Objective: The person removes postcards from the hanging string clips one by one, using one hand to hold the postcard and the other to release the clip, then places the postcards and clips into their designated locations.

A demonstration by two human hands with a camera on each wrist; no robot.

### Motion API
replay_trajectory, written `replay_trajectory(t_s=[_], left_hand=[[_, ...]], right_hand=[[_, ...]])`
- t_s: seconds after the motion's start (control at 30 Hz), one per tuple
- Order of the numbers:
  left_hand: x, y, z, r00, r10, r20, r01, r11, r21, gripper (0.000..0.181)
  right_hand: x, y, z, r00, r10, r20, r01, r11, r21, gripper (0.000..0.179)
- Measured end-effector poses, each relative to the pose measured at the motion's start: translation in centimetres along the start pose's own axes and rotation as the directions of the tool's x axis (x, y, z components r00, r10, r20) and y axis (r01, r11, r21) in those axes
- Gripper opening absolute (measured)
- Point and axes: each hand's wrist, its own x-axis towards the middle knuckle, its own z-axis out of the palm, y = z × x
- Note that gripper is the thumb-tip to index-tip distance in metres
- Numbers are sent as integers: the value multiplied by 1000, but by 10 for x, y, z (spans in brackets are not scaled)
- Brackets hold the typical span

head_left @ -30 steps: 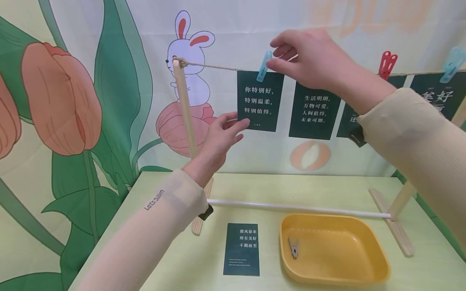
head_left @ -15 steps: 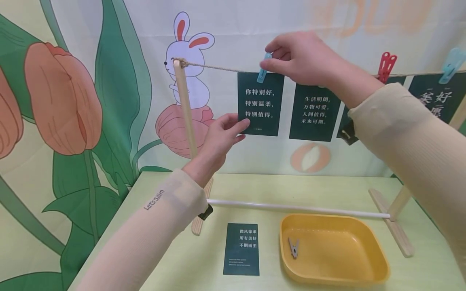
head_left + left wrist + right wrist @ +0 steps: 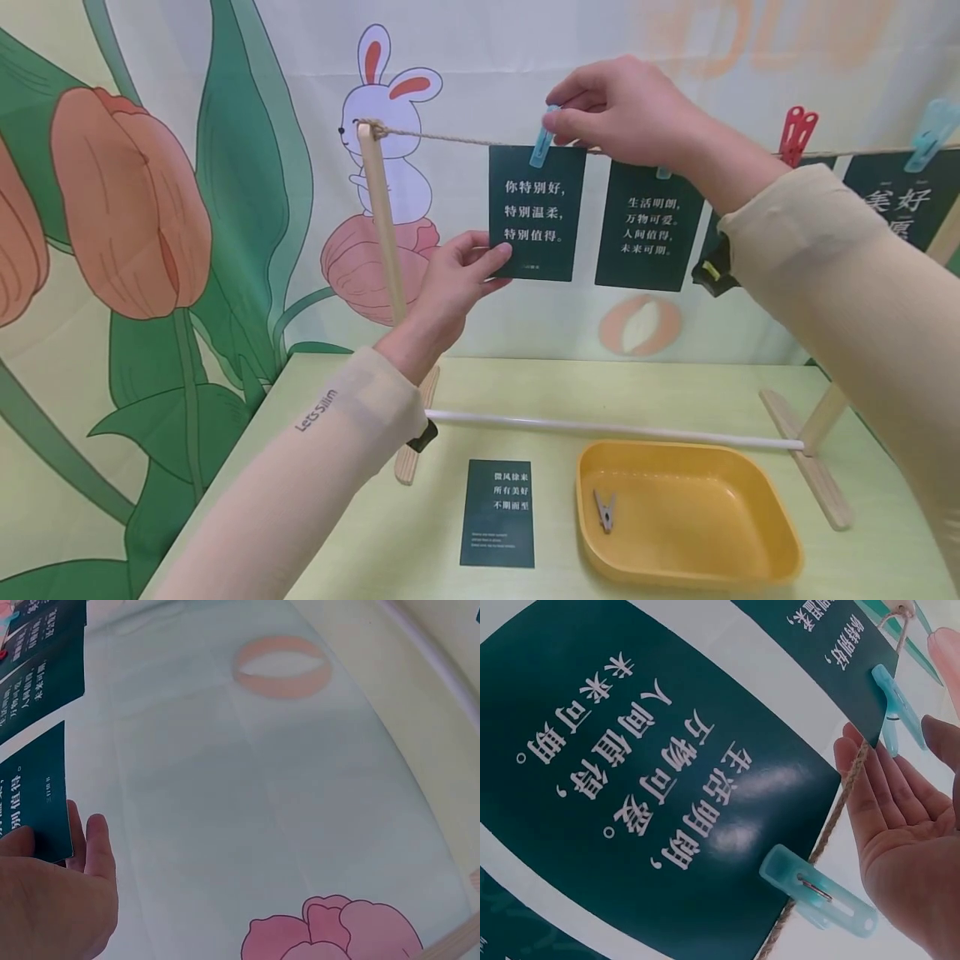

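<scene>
Our left hand (image 3: pixel 462 271) pinches the lower left corner of the leftmost dark green card (image 3: pixel 534 212), thumb in front and fingers behind. Our right hand (image 3: pixel 626 112) is clamped on the handles of one light-blue clothespin (image 3: pixel 542 143), thumb on one side and fingers on the other. That clothespin sits at the card's top edge, where the card hangs on the twine (image 3: pixel 442 137).

We count four dark green cards along the twine: the leftmost one, a second card (image 3: pixel 648 229) with four lines of white characters, a third card (image 3: pixel 708 227) mostly hidden by our right sleeve, and a fourth card (image 3: pixel 903 187). Their tops carry four clothespins: the one we grip, a second blue clothespin (image 3: pixel 802 874), one red clothespin (image 3: pixel 790 133) and another light-blue clothespin (image 3: pixel 932 133).

Below, on the worktop (image 3: pixel 390 542), we see one lying card (image 3: pixel 497 515) and, just beside it, one yellow basin (image 3: pixel 697 525) holding one grey clothespin (image 3: pixel 606 512). Two wooden posts (image 3: pixel 383 225) stand on two wooden feet (image 3: pixel 813 467), joined low down by one white rod (image 3: pixel 615 427). One white rabbit (image 3: pixel 408 187) is printed on the backdrop (image 3: pixel 487 50).
</scene>
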Motion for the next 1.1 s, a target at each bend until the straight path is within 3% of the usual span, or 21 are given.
replay_trajectory(t_s=[0.6, 0.87, 1.1], left_hand=[[-1, 2, -4, 1000, 24, 18, -24, 999, -34, 15], [-2, 0, -5, 999, 34, 28, -33, 999, -37, 17], [-3, -1, -6, 999, 26, 38, -25, 999, -27, 19]], right_hand=[[2, 6, 5, 999, 26, -44, -18, 986, 163, 42], [2, 8, 7, 992, -32, -124, 43, 996, 82, 36], [1, 6, 8, 970, -113, -215, 104, 993, -53, 32]])
